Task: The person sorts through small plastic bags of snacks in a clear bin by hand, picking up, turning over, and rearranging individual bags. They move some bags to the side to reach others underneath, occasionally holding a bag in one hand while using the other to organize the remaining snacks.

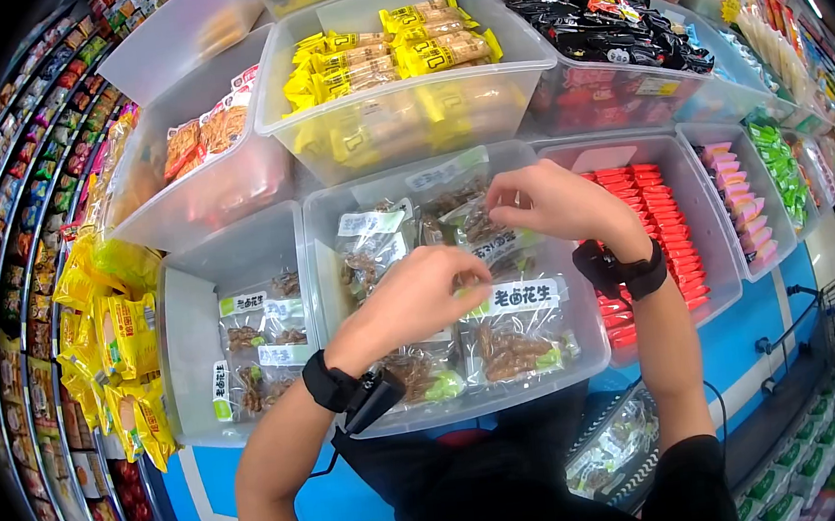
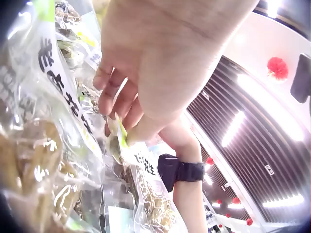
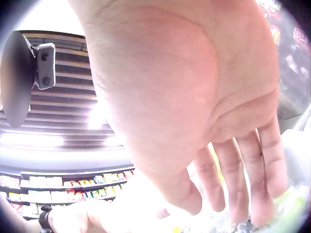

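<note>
My left hand reaches over the middle clear bin, which holds clear bags of brown peanuts with white labels. Its thumb and fingers pinch the top corner of one bag of peanuts at the bin's near side. The left wrist view shows that pinched bag hanging below the thumb, beside another large bag. My right hand is over the far right part of the same bin, fingertips right at a bag there. In the right wrist view its fingers are loosely extended, thumb apart.
On the left stands a bin with more peanut bags; on the right, one with red packets. Behind, a raised bin holds yellow-wrapped snacks. Yellow bags hang at the far left. A basket sits low near the body.
</note>
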Demonstrator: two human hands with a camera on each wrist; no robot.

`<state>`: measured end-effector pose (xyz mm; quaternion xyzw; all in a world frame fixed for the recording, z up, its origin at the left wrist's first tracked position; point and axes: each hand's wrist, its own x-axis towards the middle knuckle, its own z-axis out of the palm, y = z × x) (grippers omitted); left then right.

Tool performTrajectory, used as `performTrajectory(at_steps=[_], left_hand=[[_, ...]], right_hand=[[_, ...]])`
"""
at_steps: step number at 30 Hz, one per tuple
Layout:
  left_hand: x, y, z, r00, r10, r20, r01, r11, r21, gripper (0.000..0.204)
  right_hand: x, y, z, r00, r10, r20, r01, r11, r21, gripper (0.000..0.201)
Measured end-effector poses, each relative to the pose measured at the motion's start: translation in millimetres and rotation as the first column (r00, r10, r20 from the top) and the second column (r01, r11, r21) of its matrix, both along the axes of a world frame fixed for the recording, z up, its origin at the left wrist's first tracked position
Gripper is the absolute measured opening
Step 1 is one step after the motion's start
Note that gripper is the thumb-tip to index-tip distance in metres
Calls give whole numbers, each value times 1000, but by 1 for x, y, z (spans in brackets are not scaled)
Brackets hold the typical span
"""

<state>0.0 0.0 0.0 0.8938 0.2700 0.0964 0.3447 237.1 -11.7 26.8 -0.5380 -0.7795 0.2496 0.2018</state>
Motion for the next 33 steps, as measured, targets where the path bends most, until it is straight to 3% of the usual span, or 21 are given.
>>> performTrajectory(at_steps=[2, 3, 5, 9, 16, 22, 23, 25, 27, 30, 33], left_hand=[[2, 1, -12, 963, 75, 258, -88, 995, 37, 18], [1, 2, -6, 964, 76, 256, -90, 995, 44, 18], [2, 1, 7, 926, 270, 263, -290, 956, 41, 16], [1, 0, 15, 884, 384, 267, -371, 923, -102, 15], [1, 3, 9, 828, 444, 343, -466, 885, -22, 14], [-10, 19, 8, 779, 393, 489, -493, 866, 90, 10], [-15, 22, 15, 785, 389, 483, -491, 865, 102, 10], [-29, 27, 38, 834, 458, 308, -496, 866, 54, 10], [-43, 35, 44, 873, 444, 204, -476, 866, 153, 11], [-50, 40, 35, 936, 318, -149, -293, 942, 165, 15], [-45, 38, 27, 963, 218, -160, -207, 975, 79, 21]], right_hand=[[0, 0, 1, 1000, 2, 8, -2, 1000, 16, 22], [-1, 2, 0, 1000, 5, 6, -5, 1000, 23, 22], [0, 3, -1, 1000, -5, -14, 5, 1000, 20, 22], [-3, 2, 0, 1000, -7, -7, 7, 998, 58, 21], [-1, 0, 3, 999, -38, -36, 39, 999, 20, 20], [0, 0, 2, 998, -46, -45, 49, 996, 73, 17], [0, 0, 1, 998, -37, -50, 42, 995, 94, 16], [2, 2, -2, 997, -29, -68, 38, 991, 128, 16], [5, 3, -4, 998, -20, -61, 27, 993, 117, 16], [10, 6, -10, 998, -25, -50, 32, 989, 147, 17], [12, 7, -11, 998, -52, -36, 56, 991, 122, 18]])
